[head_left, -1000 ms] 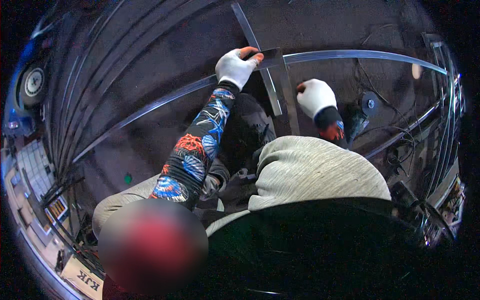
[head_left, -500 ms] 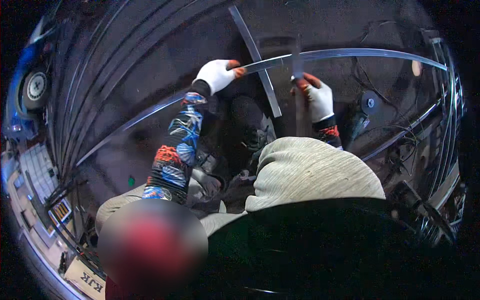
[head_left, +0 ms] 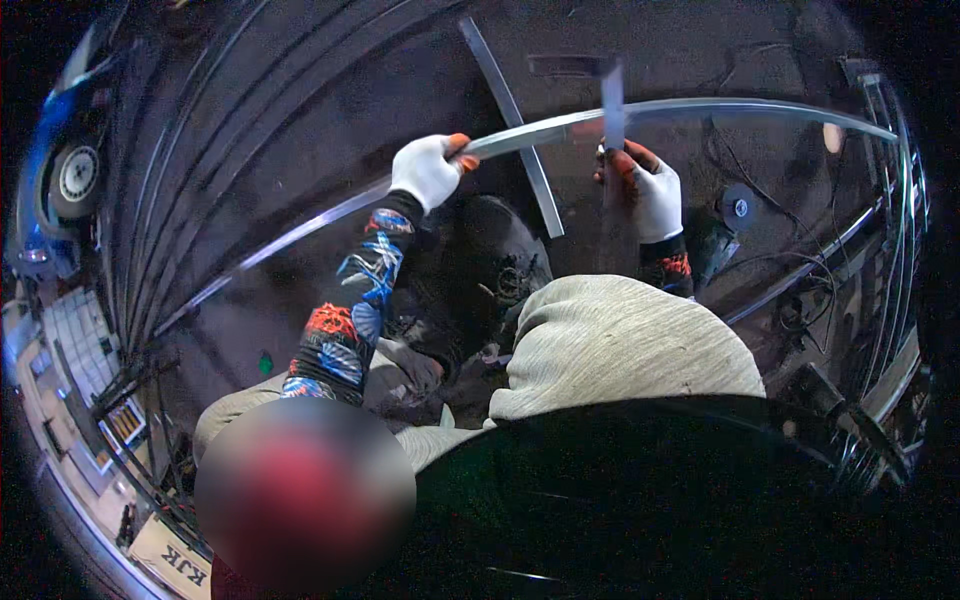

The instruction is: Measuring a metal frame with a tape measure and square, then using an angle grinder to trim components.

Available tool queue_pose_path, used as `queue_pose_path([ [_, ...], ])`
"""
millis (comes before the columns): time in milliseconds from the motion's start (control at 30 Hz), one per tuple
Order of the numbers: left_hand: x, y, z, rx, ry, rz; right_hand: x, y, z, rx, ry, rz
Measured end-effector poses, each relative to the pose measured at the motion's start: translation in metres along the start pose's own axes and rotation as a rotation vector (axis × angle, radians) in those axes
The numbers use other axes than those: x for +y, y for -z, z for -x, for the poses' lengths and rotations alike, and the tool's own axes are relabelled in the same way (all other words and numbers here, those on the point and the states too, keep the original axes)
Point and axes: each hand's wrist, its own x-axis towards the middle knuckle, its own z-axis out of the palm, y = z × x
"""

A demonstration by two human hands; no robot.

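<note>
A long, thin metal bar (head_left: 552, 131) runs from the lower left across to the far right. My left hand (head_left: 424, 172), in a white glove with orange fingertips, is closed around it left of the middle. A flat, L-shaped metal square (head_left: 613, 105) stands across the bar, its short leg pointing left on the far side. My right hand (head_left: 652, 195), gloved the same way, pinches this square just on the near side of the bar. Beneath the long bar, a shorter flat metal strip (head_left: 540, 185) lies crosswise.
An angle grinder (head_left: 718, 240) with a round disc rests to the right of my right hand, near dark cables (head_left: 822, 275). Several long rods (head_left: 165, 190) lie at the left. Metal lengths (head_left: 905, 230) stack at the right edge. A wheeled blue object (head_left: 77, 180) stands far left.
The square and my right hand have shifted slightly right, and the square's upper leg shows more clearly. My left hand has moved a little nearer to me with the bar.
</note>
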Motion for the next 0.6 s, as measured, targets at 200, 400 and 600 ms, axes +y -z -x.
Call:
queue_pose_path([
  [200, -0.004, -0.019, 0.016, 0.258, -0.195, -0.082, 0.015, -0.028, 0.006, -0.007, -0.179, 0.293],
  [400, 0.006, -0.023, 0.006, 0.346, -0.134, 0.08, 0.055, -0.015, -0.001, -0.04, -0.262, 0.461],
  [600, 0.023, -0.037, -0.027, 0.19, 0.192, 0.676, 0.061, -0.019, 0.001, 0.012, -0.295, 0.445],
])
